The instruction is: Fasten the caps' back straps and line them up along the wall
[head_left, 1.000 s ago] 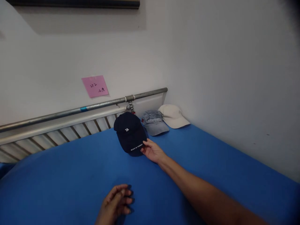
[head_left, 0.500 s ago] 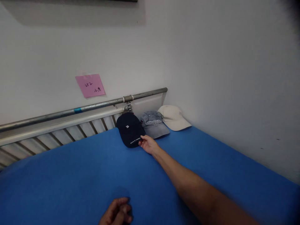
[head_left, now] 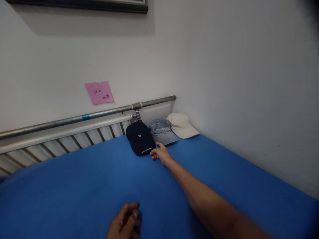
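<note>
A black baseball cap (head_left: 140, 139) with small white lettering on its crown and brim lies on the blue-covered surface. My right hand (head_left: 161, 154) is at the right edge of its brim, thumb and fingers apart; whether the fingertips touch the brim is hard to tell. Just right of it sits a grey cap (head_left: 161, 131) with white lettering, then a cream cap (head_left: 181, 124) in the corner, all three brims facing forward. Low in the view, my left hand (head_left: 124, 221) hovers over the blue cover with loosely bent fingers and nothing in them.
Behind the caps run a metal pipe (head_left: 112, 112) and a white radiator (head_left: 82, 137). A pink note (head_left: 99, 93) is stuck to the wall, with a dark picture frame (head_left: 99, 7) above. The blue cover (head_left: 74, 186) meets the right wall (head_left: 249, 99).
My right hand's fingers have spread and come off the black cap's brim. The cap sits slightly straighter, closer to the grey one. The camera view has tilted up a little.
</note>
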